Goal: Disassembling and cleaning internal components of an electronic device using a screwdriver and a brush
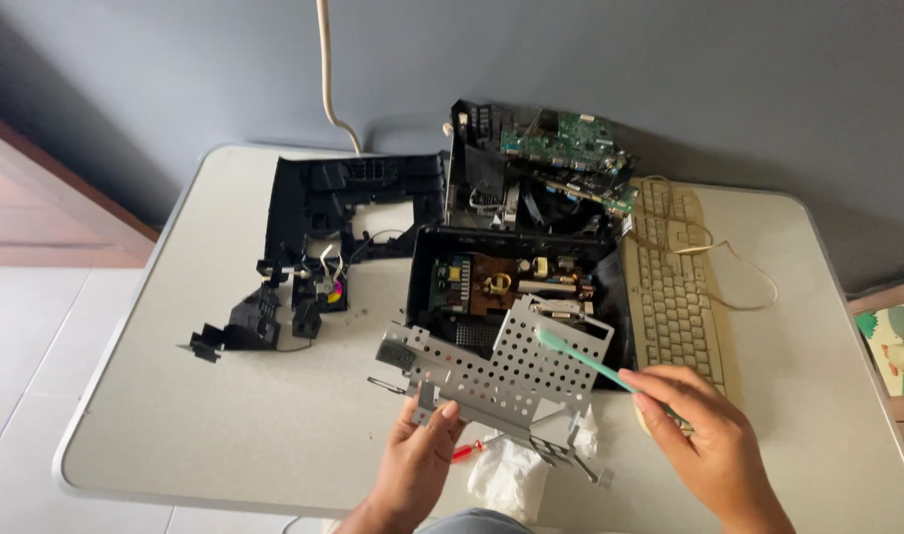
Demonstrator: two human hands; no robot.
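My left hand (415,465) grips the near edge of a perforated grey metal shield plate (501,376) and holds it tilted above the table. In my right hand (704,435) is a mint-green toothbrush (581,358), whose head rests on the plate's upper right part. Just behind the plate lies an open black electronics case (618,297) with a brown power board (492,282) inside.
Green circuit boards (571,148) sit on black housing at the back. A black plastic frame (348,203) and loose black parts (249,321) lie at the left. A beige keyboard (675,287) lies at the right. White tissue (511,475) and a red-handled tool (464,452) are near the table's front edge.
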